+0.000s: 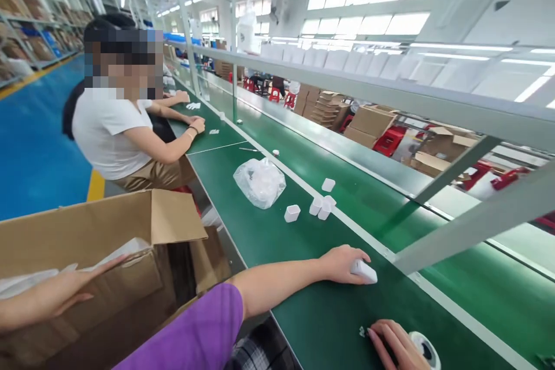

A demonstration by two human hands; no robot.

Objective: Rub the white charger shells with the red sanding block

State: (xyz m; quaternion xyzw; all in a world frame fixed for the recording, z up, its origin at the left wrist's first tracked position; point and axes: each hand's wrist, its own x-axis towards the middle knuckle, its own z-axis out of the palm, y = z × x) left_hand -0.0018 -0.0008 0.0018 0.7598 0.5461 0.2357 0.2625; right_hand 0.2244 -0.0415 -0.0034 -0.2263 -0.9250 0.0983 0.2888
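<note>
My left hand, at the end of a purple sleeve, is wrapped round a white plastic case just above the green tabletop. Down at the bottom edge, my right hand has its fingers together, their tips at a small clear-and-dark piece; whether they grip anything is hidden. Right beside that hand lies a white round object with a dark centre, partly covered. Farther along the bench stand an open white case, a cluster of similar cases and a flat white piece.
A clear plastic bag of white parts lies on the bench. Someone's hand reaches over an open cardboard box at left. A co-worker in white sits farther along. A slanted metal post and rail edge the bench.
</note>
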